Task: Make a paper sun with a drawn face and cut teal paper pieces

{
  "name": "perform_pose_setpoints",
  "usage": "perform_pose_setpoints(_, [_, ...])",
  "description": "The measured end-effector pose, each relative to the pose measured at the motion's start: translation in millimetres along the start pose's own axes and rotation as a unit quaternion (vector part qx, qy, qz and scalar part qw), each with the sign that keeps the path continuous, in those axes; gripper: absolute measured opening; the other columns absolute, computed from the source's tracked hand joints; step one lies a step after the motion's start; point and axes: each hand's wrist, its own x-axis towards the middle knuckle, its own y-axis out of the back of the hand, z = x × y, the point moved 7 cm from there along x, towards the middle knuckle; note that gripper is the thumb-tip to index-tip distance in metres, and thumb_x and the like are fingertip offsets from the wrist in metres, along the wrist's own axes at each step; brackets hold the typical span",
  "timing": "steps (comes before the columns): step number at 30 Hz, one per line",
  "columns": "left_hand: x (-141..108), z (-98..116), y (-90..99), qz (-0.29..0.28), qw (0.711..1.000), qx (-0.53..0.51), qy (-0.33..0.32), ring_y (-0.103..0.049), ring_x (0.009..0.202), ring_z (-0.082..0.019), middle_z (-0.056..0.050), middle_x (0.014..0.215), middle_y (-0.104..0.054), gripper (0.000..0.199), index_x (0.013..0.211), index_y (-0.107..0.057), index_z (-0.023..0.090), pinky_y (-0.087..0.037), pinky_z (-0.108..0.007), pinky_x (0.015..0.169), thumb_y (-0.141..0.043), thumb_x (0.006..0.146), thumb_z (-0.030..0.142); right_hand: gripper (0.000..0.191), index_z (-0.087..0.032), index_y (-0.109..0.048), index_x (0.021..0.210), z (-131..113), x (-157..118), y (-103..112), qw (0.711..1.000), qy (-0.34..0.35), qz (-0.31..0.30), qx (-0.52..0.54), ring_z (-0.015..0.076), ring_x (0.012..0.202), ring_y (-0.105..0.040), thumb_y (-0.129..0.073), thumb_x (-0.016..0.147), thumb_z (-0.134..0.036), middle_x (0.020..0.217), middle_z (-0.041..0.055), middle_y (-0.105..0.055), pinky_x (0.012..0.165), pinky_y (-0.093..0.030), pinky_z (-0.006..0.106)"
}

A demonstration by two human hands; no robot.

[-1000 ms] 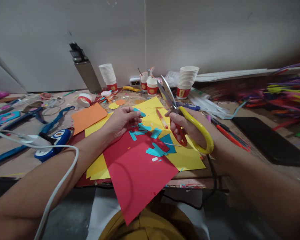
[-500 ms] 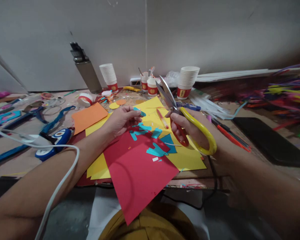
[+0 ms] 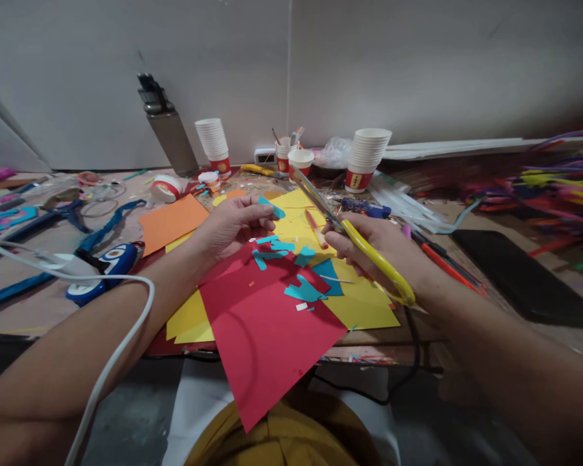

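Note:
My left hand point(image 3: 238, 223) pinches a small blue paper piece point(image 3: 272, 208) between thumb and fingers, above the yellow sheets. My right hand point(image 3: 369, 243) is closed around the yellow handle of a pair of scissors point(image 3: 320, 197), whose blades point up and left, their tips to the right of the blue piece and apart from it. Below the hands, several blue cut pieces point(image 3: 304, 289) lie on a red sheet point(image 3: 272, 343) and on yellow paper point(image 3: 369, 307). A red and clear pen point(image 3: 315, 228) rests between the hands.
Stacked paper cups point(image 3: 366, 158) and a grey bottle point(image 3: 172, 142) stand at the back. An orange sheet point(image 3: 172, 223) and a blue tape measure point(image 3: 104, 275) lie left, with a white cable over my left forearm. On the right are a black phone point(image 3: 525, 275) and colourful strands point(image 3: 563, 188).
The scissors have turned in my right hand, and their blades, spread before, now look nearly together and tilt further left. My left hand has shifted slightly up with the blue piece.

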Motion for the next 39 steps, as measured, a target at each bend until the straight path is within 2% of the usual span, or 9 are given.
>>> perform_pose_setpoints(6, [0.9, -0.1, -1.6, -0.013, 1.000, 0.004, -0.003, -0.058, 0.053, -0.006, -0.001, 0.063, -0.066, 0.017, 0.068, -0.066, 0.011, -0.048, -0.018, 0.056, -0.077, 0.066, 0.023, 0.036, -0.019, -0.062, 0.087, 0.9, 1.1, 0.6, 1.000, -0.001, -0.004, -0.029, 0.0123, 0.055, -0.045, -0.053, 0.085, -0.054, 0.064, 0.0002, -0.054, 0.051, -0.029, 0.026])
perform_pose_setpoints(13, [-1.4, 3.5, -2.4, -0.018, 1.000, -0.022, -0.011, -0.060, 0.055, -0.007, -0.001, 0.066, -0.067, 0.014, 0.070, -0.065, 0.011, -0.049, -0.018, 0.056, -0.075, 0.066, 0.020, 0.036, -0.019, -0.062, 0.085, -2.4, 1.6, -2.2, 0.999, 0.011, -0.025, -0.044, 0.0129, 0.057, -0.046, -0.053, 0.085, -0.054, 0.062, -0.0010, -0.051, 0.054, -0.032, 0.026])
perform_pose_setpoints(19, [-2.2, 2.8, -1.9, -0.009, 0.999, -0.042, -0.010, -0.060, 0.056, -0.007, 0.000, 0.068, -0.066, 0.015, 0.071, -0.064, 0.013, -0.049, -0.019, 0.057, -0.075, 0.066, 0.021, 0.035, -0.020, -0.064, 0.091, -3.2, 0.0, -6.4, 0.999, 0.014, -0.040, -0.031, 0.0149, 0.064, -0.050, -0.054, 0.085, -0.053, 0.072, 0.0005, -0.058, 0.055, -0.034, 0.026])
perform_pose_setpoints(25, [-3.1, -1.0, -5.5, -0.015, 0.998, -0.064, 0.001, -0.060, 0.057, -0.006, 0.000, 0.064, -0.063, 0.018, 0.073, -0.065, 0.011, -0.050, -0.018, 0.060, -0.077, 0.066, 0.022, 0.033, -0.019, -0.063, 0.087, 1.6, 0.8, -12.7, 0.997, 0.006, -0.078, -0.026, 0.0139, 0.063, -0.047, -0.057, 0.084, -0.051, 0.078, 0.0016, -0.059, 0.052, -0.031, 0.026])
perform_pose_setpoints(34, [-1.0, -4.0, -5.8, -0.035, 0.998, -0.053, -0.004, -0.059, 0.058, -0.007, 0.001, 0.061, -0.061, 0.017, 0.075, -0.066, 0.011, -0.048, -0.020, 0.062, -0.076, 0.068, 0.022, 0.034, -0.019, -0.064, 0.089, -3.0, -1.6, -18.3, 0.991, 0.020, -0.126, 0.039, 0.0128, 0.064, -0.045, -0.058, 0.084, -0.051, 0.074, 0.0000, -0.053, 0.052, -0.032, 0.024])
perform_pose_setpoints(39, [-1.6, -4.5, -7.3, -0.030, 0.998, -0.047, -0.003, -0.057, 0.056, -0.007, 0.001, 0.059, -0.059, 0.017, 0.072, -0.064, 0.011, -0.046, -0.021, 0.060, -0.076, 0.066, 0.022, 0.038, -0.018, -0.063, 0.085, -1.0, -1.8, -18.8, 0.991, 0.002, -0.125, 0.047, 0.0106, 0.055, -0.038, -0.057, 0.083, -0.056, 0.066, -0.0017, -0.045, 0.048, -0.026, 0.024])
